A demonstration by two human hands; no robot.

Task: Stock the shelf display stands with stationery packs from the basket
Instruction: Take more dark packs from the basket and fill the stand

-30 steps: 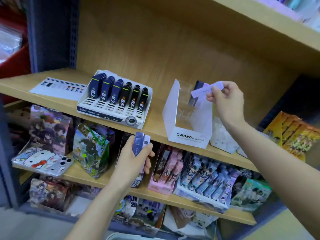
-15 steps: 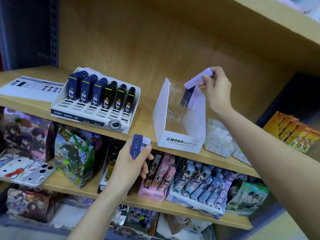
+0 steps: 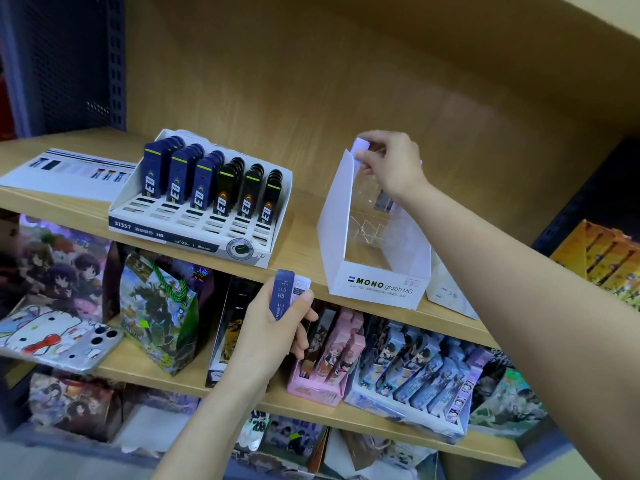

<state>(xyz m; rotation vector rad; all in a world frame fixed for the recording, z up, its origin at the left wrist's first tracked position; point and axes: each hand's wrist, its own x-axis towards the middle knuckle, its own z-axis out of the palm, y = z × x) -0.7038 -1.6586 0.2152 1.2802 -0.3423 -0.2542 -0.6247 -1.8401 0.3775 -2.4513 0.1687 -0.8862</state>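
While poised over the stand's rear left corner, right hand (image 3: 391, 164): pinches a pale lilac pack (image 3: 360, 147) between thumb and curled fingers, at the top edge of the side wall.
MONO stand (image 3: 337, 209): sits on the upper shelf (image 3: 301, 223); white card walls, clear dividers inside; holds one dark pack (image 3: 382, 202) at the back, partly hidden by the wrist.
Left hand (image 3: 273, 337): grips a blue pack (image 3: 281, 294) marked 0.5 HB, upright, with a white pack (image 3: 300, 285) just behind it, below the shelf edge.
Lead tray (image 3: 187, 233): stands left of the MONO stand, apart from it; six rows of dark packs, upright.
Leaflet (image 3: 65, 171): lies flat at the shelf's left end.
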